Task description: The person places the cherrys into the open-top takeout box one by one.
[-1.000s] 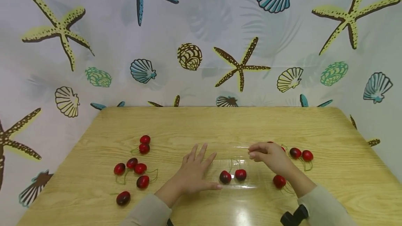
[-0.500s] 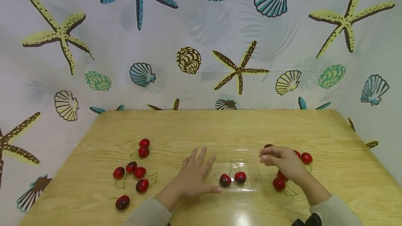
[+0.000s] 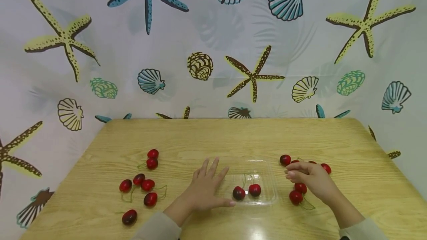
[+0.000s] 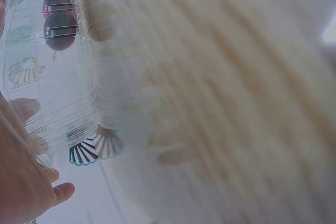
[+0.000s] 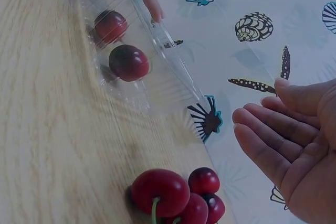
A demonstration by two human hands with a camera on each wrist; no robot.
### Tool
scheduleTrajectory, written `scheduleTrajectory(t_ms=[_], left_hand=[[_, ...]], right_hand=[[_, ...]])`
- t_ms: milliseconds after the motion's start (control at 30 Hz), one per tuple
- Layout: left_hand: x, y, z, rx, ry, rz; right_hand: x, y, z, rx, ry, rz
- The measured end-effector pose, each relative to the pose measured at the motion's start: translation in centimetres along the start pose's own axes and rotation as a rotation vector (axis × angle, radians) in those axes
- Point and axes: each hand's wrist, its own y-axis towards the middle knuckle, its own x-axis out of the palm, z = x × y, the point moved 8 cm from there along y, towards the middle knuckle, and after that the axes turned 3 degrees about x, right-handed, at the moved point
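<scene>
A clear plastic container point(image 3: 272, 198) stands at the middle front of the table. Two dark red cherries, one point(image 3: 238, 193) beside the other point(image 3: 255, 190), sit in it, their thin green stems pointing back. Spread wide, my left hand point(image 3: 207, 192) lies along its left side; in the left wrist view, fingers show at the container's wall point(image 4: 79, 87). To the right of the container, my right hand point(image 3: 313, 180) hovers over a group of cherries point(image 3: 295, 197), partly covering them. Its fingers are loosely bent and hold nothing, as the palm point(image 5: 310, 156) in the right wrist view shows.
More cherries lie loose on the left of the wooden table point(image 3: 213, 136), among them a front one point(image 3: 129, 217) and a back pair point(image 3: 152, 158). Another cherry point(image 3: 285, 160) rests behind my right hand. A shell-and-starfish cloth point(image 3: 173, 40) hangs behind the table.
My right hand has moved rightward, from beside the container's back right corner to over the right-hand cherries. The left hand stays in place. The head view has tilted slightly up.
</scene>
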Motion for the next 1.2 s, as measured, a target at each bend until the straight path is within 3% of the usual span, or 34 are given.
scheduleTrajectory(t_ms=[567, 1200], left_hand=[[0.0, 0.0, 0.1, 0.003, -0.012, -0.003], [0.1, 0.1, 0.1, -0.003, -0.011, -0.003]], right_hand=[[-1.4, -2.2, 2.6, 0.016, 0.062, 0.014], [-3.1, -3.7, 5.7, 0.149, 0.072, 0.09]])
